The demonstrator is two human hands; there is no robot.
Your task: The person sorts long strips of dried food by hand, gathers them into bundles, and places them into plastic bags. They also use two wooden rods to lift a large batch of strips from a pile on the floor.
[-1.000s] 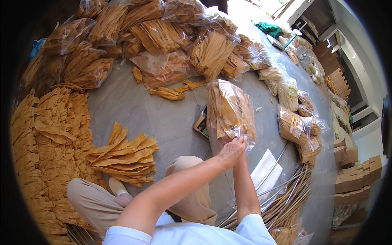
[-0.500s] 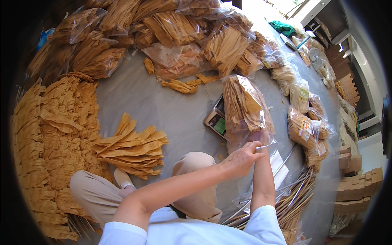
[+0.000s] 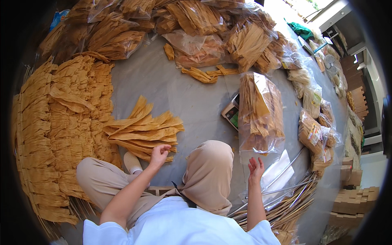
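Left hand (image 3: 158, 152), fingers loosely curled and holding nothing, hovers at the near edge of a fanned pile of yellow dried strips (image 3: 143, 130) on the grey floor (image 3: 196, 98); right hand (image 3: 256, 166), open and empty, sits just below a clear bag of strips (image 3: 260, 112) standing on a small scale (image 3: 231, 116); the pile's strips run left to right, splaying rightwards; lifting a few by their gathered ends should keep them unbroken.

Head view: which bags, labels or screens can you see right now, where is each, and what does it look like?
Clear bag of tan strips: upright on the scale, past the right hand; tall, see-through.
Scale: under that bag; flat, pale body, green display panel.
Labelled bag: further right; small, clear, with a multicoloured sticker.
Filled clear bags: heaped along the far side.
Empty clear bags: flat by the right hand.
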